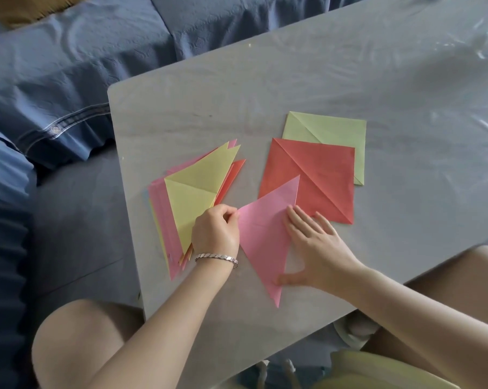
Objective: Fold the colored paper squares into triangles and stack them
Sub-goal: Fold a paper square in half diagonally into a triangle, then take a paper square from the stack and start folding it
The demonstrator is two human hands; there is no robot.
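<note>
A pink paper folded into a triangle point(261, 240) lies on the grey table point(293, 88) in front of me. My left hand point(216, 230) pinches its left corner with curled fingers. Flat on the triangle's right side rests my right hand point(313, 245), fingers straight, thumb pressing near the lower point. To the left sits a stack of folded triangles point(193, 197), yellow on top, pink and red beneath. Behind the pink triangle lie a red square point(318, 175) and a light green square point(330, 130), both unfolded, each with a diagonal crease; the red one overlaps the green.
The table wears a clear plastic film, wrinkled at the far right point(461, 80). A blue-covered sofa point(68, 66) runs along the left and back. My knees sit under the table's near edge point(237, 357).
</note>
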